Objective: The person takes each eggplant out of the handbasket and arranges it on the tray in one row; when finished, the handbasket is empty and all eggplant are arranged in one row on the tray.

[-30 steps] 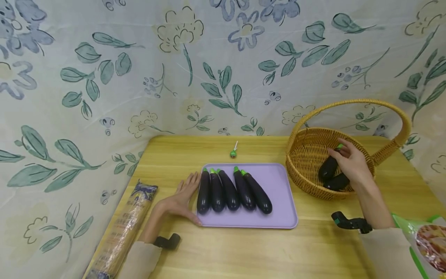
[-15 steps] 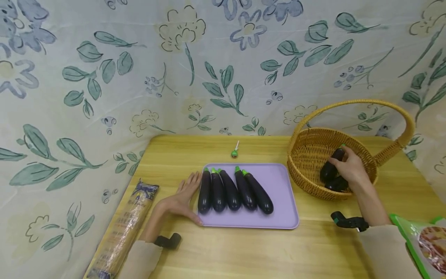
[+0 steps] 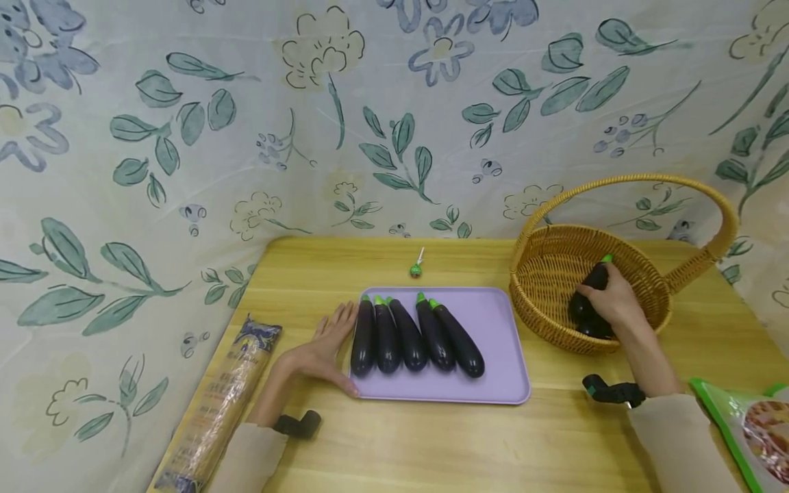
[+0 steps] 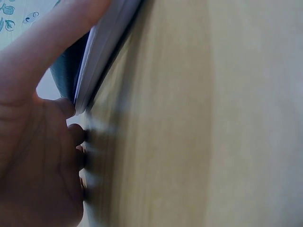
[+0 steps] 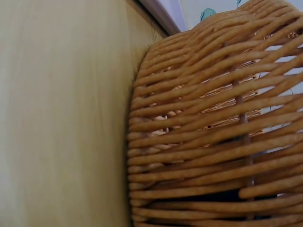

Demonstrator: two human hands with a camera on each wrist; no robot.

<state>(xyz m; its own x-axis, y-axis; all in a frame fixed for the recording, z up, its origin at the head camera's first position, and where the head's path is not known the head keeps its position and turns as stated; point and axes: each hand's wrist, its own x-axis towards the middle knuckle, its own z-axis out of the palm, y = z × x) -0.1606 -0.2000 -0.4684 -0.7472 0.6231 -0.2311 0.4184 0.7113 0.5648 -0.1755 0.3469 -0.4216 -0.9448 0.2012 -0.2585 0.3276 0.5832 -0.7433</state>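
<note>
My right hand reaches into the wicker basket and grips a dark eggplant by its sides, its green stem end pointing to the back. Under it lies another eggplant, partly covered. In the right wrist view the basket's woven wall hides the hand. My left hand rests at the left edge of the lilac tray, fingers spread straight and thumb at the front corner. On the tray several eggplants lie side by side, stems to the back. In the left wrist view the palm stands beside the tray's rim.
A green lollipop lies behind the tray. Along the table's left side is a long clear pack of noodles. A green and white bag sits at the front right. The basket's tall handle arches over its opening. Patterned cloth hangs behind.
My right hand has closed around the upper eggplant in the basket and shifted slightly lower along it. The left hand stays at the tray's edge.
</note>
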